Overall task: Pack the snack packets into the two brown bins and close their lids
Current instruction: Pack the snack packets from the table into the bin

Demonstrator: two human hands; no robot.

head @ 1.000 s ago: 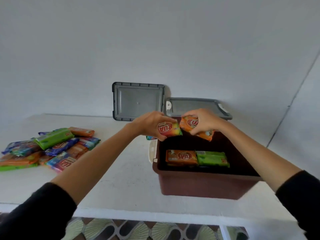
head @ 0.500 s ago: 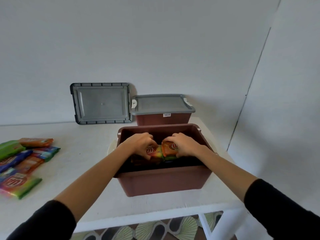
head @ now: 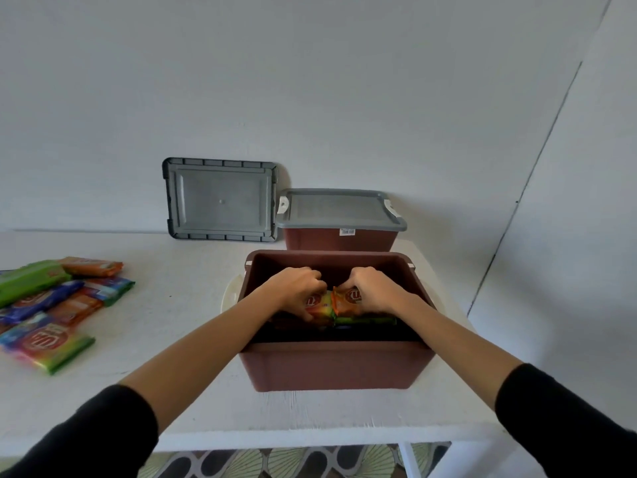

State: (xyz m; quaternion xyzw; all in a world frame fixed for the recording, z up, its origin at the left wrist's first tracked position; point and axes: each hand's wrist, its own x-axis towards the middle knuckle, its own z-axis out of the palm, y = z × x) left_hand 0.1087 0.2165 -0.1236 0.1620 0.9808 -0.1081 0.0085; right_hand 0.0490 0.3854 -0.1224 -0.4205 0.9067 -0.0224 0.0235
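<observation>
An open brown bin (head: 332, 365) stands on the white table in front of me. Both hands are inside it. My left hand (head: 297, 288) grips a yellow-orange snack packet (head: 319, 304), and my right hand (head: 374, 288) grips an orange packet (head: 346, 300) beside it. Under them lie a green packet (head: 365, 320) and others, mostly hidden by the bin's near wall. A second brown bin (head: 339, 239) stands behind with its grey lid (head: 339, 208) on. A loose grey lid (head: 220, 200) leans on the wall. A pile of snack packets (head: 51, 305) lies at the left.
The white table (head: 179, 305) ends at a front edge close to me, and its right edge lies just past the bins. A white wall rises behind, and a wall panel closes the right side. Patterned floor shows below the table.
Both hands went from above the bin down into it with their packets, then stayed there. The view turned right and down, so the packet pile slid to the left edge.
</observation>
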